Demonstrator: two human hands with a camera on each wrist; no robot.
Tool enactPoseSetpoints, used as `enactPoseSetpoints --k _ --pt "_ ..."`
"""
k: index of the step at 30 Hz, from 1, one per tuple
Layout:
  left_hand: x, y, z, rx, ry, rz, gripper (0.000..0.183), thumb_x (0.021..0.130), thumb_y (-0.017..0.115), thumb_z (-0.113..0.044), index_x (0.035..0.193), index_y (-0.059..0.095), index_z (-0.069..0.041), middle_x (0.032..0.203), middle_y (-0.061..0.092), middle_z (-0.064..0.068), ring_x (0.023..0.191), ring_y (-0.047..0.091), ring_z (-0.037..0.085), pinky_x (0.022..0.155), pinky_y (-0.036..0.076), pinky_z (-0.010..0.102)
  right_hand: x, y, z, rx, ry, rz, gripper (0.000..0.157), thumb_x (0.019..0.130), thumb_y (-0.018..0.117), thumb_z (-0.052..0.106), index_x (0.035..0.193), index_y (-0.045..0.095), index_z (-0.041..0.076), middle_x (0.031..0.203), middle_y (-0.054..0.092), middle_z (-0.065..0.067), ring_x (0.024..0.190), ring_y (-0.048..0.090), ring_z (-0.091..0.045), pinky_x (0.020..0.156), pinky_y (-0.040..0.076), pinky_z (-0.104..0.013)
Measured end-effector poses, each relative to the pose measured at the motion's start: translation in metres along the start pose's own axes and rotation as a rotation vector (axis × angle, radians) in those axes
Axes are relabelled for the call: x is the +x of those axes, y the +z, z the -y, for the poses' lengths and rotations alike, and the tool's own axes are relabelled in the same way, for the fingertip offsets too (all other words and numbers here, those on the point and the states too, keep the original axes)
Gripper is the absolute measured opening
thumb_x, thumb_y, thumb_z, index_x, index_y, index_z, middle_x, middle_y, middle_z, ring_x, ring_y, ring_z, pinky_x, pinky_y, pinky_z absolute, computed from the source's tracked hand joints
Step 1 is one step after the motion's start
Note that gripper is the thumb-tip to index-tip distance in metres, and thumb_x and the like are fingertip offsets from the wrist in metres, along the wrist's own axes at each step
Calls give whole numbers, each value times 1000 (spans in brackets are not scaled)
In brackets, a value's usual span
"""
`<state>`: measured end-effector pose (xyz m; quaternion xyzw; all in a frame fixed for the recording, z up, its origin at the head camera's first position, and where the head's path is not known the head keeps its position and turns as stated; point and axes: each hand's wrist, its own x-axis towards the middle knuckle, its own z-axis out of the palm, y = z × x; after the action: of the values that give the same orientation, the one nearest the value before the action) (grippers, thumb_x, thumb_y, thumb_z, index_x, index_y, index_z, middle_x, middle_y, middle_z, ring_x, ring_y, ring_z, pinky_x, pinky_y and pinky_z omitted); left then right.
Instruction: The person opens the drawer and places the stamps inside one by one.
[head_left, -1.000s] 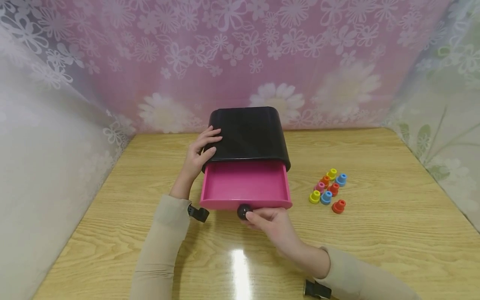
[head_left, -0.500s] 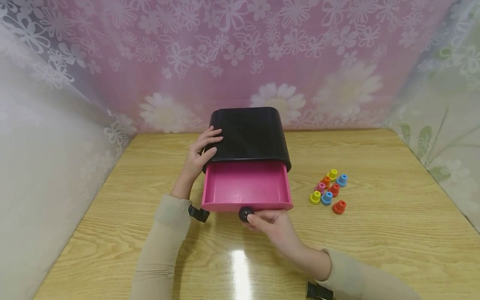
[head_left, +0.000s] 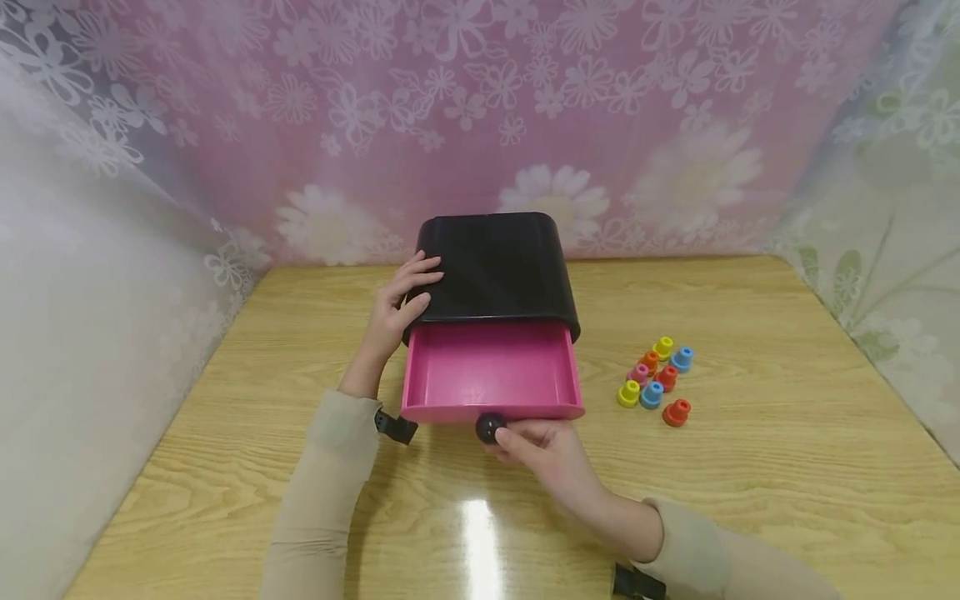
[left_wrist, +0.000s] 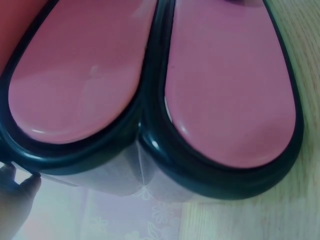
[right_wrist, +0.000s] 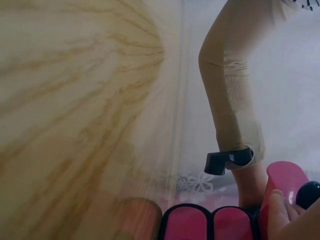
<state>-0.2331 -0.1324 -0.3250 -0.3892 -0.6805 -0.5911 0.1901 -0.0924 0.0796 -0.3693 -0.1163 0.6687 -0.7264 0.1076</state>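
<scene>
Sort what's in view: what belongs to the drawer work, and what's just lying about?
In the job:
black drawer cabinet, left hand resting on it
pink drawer, open
black ball knob, right hand pinching it

Apparently just lying about:
eight coloured stepped pegs, neither hand touching them

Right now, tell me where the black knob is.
In the head view, the knob sits just below the picture's centre, at the middle of the pink drawer's front, gripped by the right hand on its right side.

I'm facing a pink floral backdrop (head_left: 480,125) hanging behind the wood-grain table (head_left: 225,433); pale flowered walls (head_left: 97,333) are flanking L & R, w/ white glare (head_left: 482,550) shining on top.
</scene>
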Motion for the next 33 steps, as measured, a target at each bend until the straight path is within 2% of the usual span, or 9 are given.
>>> enactPoseSetpoints --k 6,10,13,18,23,25,30,32,33 --pt "1 0 -3 0 -9 -1 29 78 41 11 102 49 25 118 38 40 123 19 48 104 17 42 -2 -8 2 -66 10 28 31 85 55 11 102 57 -16 95 62 -25 82 64 -19 79 47 -40" --pt "1 1 -4 0 -9 -4 29 77 41 10 101 48 25 117 38 41 123 19 49 104 17 43 -6 -18 2 -136 20 48 32 84 57 13 103 58 -14 96 61 -26 87 62 -31 79 48 -39" --pt "1 1 -4 0 -12 -8 29 78 42 10 101 48 25 117 38 41 123 19 49 104 17 43 -8 -26 0 -208 47 35 31 83 59 16 101 61 -10 96 62 -23 89 60 -33 79 48 -35" --pt "0 1 -4 -1 -6 -10 29 80 43 8 102 48 25 117 38 41 122 19 49 104 17 42 -11 -42 -3 -347 68 -25 30 81 62 20 99 65 -3 96 65 -12 94 59 -23 80 46 -31" --pt "1 1 -3 3 9 1 30 81 44 5 102 49 25 117 39 41 122 18 50 104 17 43 -13 -60 -2 -379 98 -93 32 81 63 22 103 64 -1 100 64 -11 98 57 -23 82 45 -35" --pt "0 -1 7 2 17 -2 33 85 47 -5 103 51 22 119 41 38 124 20 46 104 17 42 -13 -68 -1 -389 106 -112 33 82 62 22 105 64 -1 102 64 -12 97 57 -23 81 46 -34" --pt "0 -2 7 7 18 -3 33 85 47 -5 102 51 23 118 41 38 124 21 46 104 17 40 -13 -90 4 -480 74 -156 36 83 61 25 107 63 -1 101 64 -11 91 59 -21 73 49 -27" --pt "1 0 -2 9 11 2 29 81 44 5 102 49 25 117 39 41 122 19 50 104 17 41 -13 -100 6 -528 62 -169 38 83 61 28 107 63 -1 101 63 -11 91 60 -22 71 49 -25" --pt "1 1 -2 9 9 2 30 81 44 4 102 49 25 117 39 41 122 19 50 104 17 41 -14 -104 7 -553 57 -176 39 83 61 28 108 62 -1 102 63 -12 91 60 -23 70 49 -25"
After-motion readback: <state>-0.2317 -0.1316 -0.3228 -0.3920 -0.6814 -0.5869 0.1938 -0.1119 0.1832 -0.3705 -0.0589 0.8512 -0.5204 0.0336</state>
